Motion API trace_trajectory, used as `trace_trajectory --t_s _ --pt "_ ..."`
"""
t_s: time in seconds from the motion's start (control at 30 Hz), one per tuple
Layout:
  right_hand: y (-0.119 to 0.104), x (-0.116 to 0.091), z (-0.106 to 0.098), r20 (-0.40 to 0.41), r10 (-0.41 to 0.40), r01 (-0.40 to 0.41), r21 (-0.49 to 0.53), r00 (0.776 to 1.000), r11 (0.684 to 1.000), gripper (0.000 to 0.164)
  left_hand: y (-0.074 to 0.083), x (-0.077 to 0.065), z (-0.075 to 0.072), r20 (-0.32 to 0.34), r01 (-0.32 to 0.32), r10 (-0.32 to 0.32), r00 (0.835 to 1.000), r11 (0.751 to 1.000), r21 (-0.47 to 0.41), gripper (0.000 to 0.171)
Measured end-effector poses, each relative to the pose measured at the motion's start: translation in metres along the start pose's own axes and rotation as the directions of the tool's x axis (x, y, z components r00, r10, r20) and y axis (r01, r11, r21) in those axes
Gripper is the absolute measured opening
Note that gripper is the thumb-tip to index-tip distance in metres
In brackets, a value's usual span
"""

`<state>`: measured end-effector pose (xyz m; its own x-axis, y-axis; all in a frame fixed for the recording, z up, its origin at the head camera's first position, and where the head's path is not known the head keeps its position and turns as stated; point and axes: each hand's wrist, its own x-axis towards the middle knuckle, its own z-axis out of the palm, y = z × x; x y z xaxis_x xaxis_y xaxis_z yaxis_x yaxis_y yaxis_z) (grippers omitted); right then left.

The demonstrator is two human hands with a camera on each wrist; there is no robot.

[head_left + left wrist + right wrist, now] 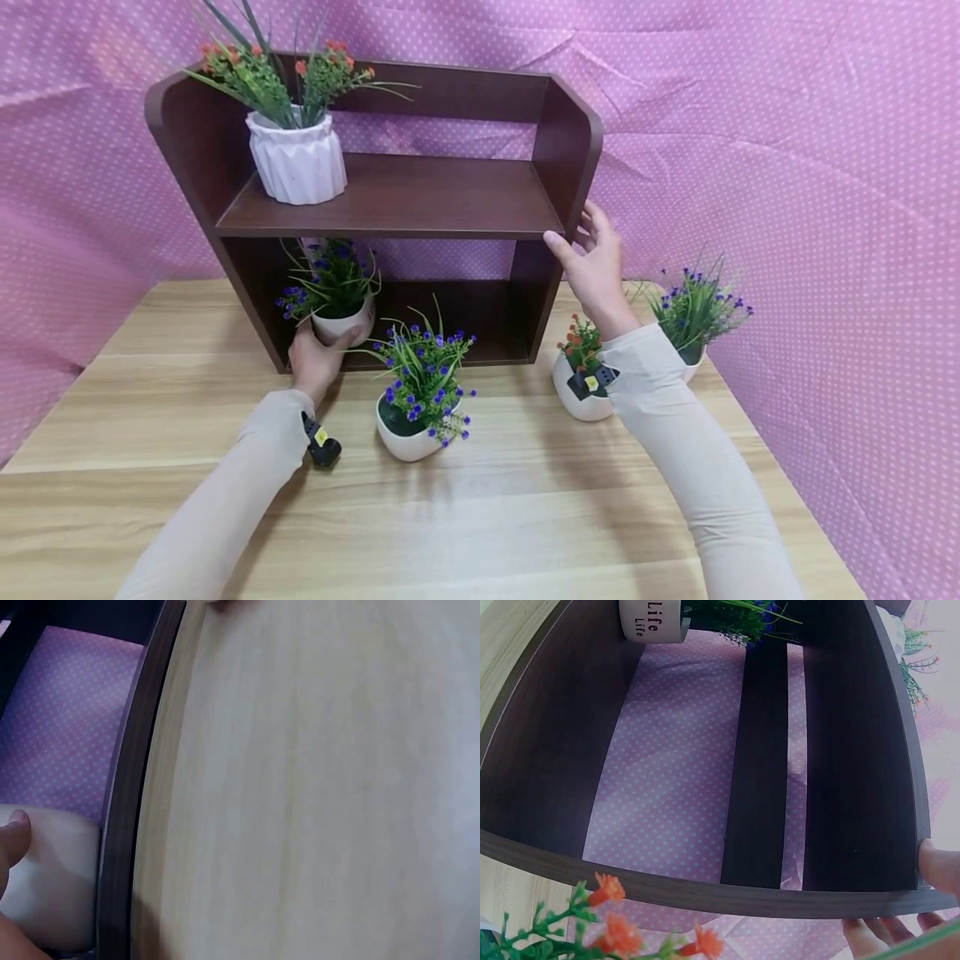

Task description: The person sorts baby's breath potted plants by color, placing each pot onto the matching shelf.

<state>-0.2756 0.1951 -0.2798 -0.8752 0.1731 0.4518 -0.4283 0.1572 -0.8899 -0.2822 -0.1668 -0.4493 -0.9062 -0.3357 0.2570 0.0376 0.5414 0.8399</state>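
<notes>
My left hand (313, 360) grips a small white pot (347, 322) of blue flowers and grass from the front, its thumb on the pot's near side. This pot is in the lower left compartment of a dark brown two-tier shelf (450, 196). In the right wrist view the same pot (651, 621) bears the word "Life". My right hand (600, 275) holds the shelf's right side panel at middle-board height, thumb at the front edge and fingers behind it. On the upper board stands a ribbed white pot (300, 162) with orange flowers and long leaves.
A white pot (408, 437) of blue flowers stands on the wooden table (480, 533) before the shelf. Beneath my right forearm sits a pot (573, 400) of orange flowers, and beyond it a blue-flowered plant (693, 312). Pink dotted cloth (750, 150) hangs behind.
</notes>
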Motion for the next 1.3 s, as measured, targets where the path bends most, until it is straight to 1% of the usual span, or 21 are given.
trace_trajectory --t_s 0.13,0.23,0.37,0.53,0.6,0.73,0.93,0.97,1.03,1.2,1.3 --pt "-0.002 -0.002 0.000 0.003 0.002 -0.002 -0.005 1.000 1.000 0.059 0.000 -0.005 -0.005 0.049 0.006 -0.007 0.999 1.000 0.024 0.078" --pt "-0.011 -0.007 0.001 0.009 0.023 -0.022 -0.011 1.000 1.000 0.059 -0.001 -0.009 -0.009 0.080 0.000 -0.003 0.997 0.999 0.041 0.082" --pt "-0.018 -0.010 0.001 0.009 0.028 -0.028 -0.011 1.000 1.000 0.059 -0.001 -0.014 -0.013 0.122 -0.013 0.007 0.992 0.999 0.047 0.087" --pt "-0.007 -0.004 -0.001 0.003 0.020 -0.020 0.000 1.000 1.000 0.060 0.000 -0.021 -0.020 0.162 -0.021 0.016 0.987 0.999 0.032 0.089" --pt "-0.002 -0.002 -0.001 0.002 0.012 -0.012 -0.002 1.000 1.000 0.061 0.000 -0.025 -0.023 0.191 -0.018 0.014 0.982 1.000 0.018 0.090" --pt "0.000 -0.002 -0.002 -0.002 0.002 -0.002 -0.016 1.000 1.000 0.060 0.001 -0.035 -0.030 0.263 -0.009 0.009 0.965 1.000 -0.002 0.093" --pt "0.001 -0.002 -0.002 0.002 0.009 -0.009 -0.010 1.000 1.000 0.060 0.003 -0.054 -0.042 0.307 -0.027 0.023 0.952 1.000 0.008 0.090" --pt "0.001 -0.001 -0.002 0.004 0.013 -0.013 -0.009 1.000 1.000 0.060 0.003 -0.057 -0.044 0.318 -0.030 0.025 0.948 0.999 0.012 0.089" --pt "0.002 0.000 -0.002 0.006 0.020 -0.020 -0.007 1.000 1.000 0.060 0.004 -0.063 -0.047 0.356 -0.029 0.025 0.934 1.000 0.008 0.089" --pt "0.001 0.001 -0.002 -0.001 0.019 -0.019 -0.008 1.000 1.000 0.060 0.005 -0.073 -0.049 0.455 -0.016 0.016 0.890 1.000 -0.004 0.094" --pt "-0.007 -0.002 -0.001 0.004 0.017 -0.016 -0.013 1.000 1.000 0.060 0.003 -0.080 -0.049 0.501 -0.020 0.033 0.865 0.999 -0.031 0.096"
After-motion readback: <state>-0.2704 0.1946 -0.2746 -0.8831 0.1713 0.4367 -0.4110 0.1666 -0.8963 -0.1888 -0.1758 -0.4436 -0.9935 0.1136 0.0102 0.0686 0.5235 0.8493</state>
